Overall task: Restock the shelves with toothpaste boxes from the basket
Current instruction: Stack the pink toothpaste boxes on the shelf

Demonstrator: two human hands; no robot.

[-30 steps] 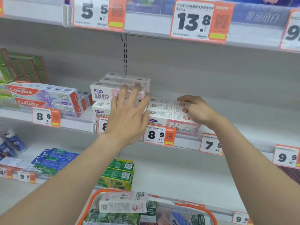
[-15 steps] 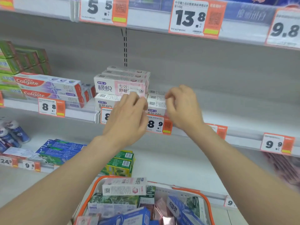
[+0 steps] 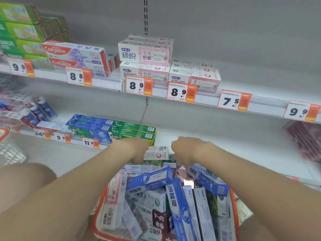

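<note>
An orange-rimmed basket (image 3: 98, 208) full of several toothpaste boxes sits low in front of me. A white and pink toothpaste box (image 3: 157, 153) lies on top at its far end. My left hand (image 3: 137, 147) covers that box's left end, fingers curled down over it. My right hand (image 3: 185, 149) is at the box's right end with fingers bent downward and tips hidden. On the middle shelf stand a stack of matching white and pink boxes (image 3: 145, 55) and a lower stack (image 3: 195, 76) to its right.
Colgate boxes (image 3: 74, 53) and green boxes (image 3: 20, 26) fill the middle shelf's left. Price tags (image 3: 181, 92) line its edge, with bare shelf to the right. On the lower shelf lie blue and green boxes (image 3: 111, 127) just beyond my left hand.
Both hands have left the white and pink stacks on the middle shelf and dropped to the basket's far end. My view has tilted down, showing much more of the basket.
</note>
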